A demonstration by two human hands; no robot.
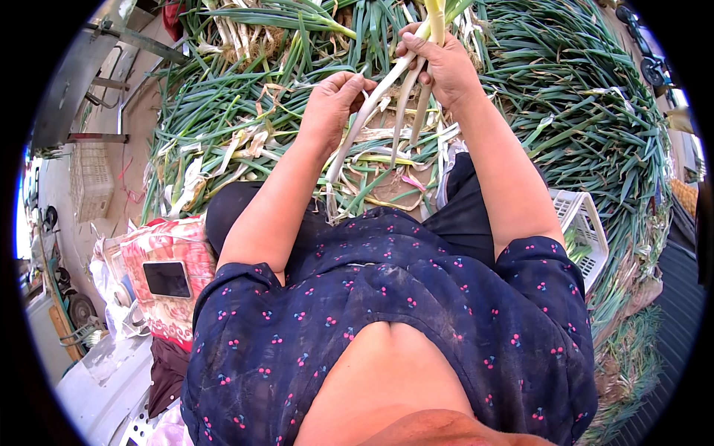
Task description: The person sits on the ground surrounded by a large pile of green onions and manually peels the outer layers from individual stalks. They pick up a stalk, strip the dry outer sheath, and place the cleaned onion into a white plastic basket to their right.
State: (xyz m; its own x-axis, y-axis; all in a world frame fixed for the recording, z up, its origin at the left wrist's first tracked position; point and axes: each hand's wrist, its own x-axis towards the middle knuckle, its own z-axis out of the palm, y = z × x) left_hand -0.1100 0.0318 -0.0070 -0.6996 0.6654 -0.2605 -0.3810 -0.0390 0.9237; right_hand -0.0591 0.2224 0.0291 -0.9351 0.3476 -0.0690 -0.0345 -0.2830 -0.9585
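Note:
My right hand (452, 69) grips a few green onions (389, 83) by their shanks, green parts beyond the fist and pale shanks hanging toward my lap. Close beside the longest shank, my left hand (337, 103) has thumb and fingers pinched together on a thin pale strip of onion skin (365, 93); its far end is hidden by the fingers. Below both hands, peeled skins and leaf scraps (245, 148) litter the ground between my knees.
Heaped green onions (563, 106) spread along the right, with a rooted bundle (245, 33) at the far left. A white plastic crate (594, 240) stands by my right elbow. At my left, a smartphone (167, 279) lies on a red patterned cushion (167, 240). Metal framework (72, 83) rises beyond.

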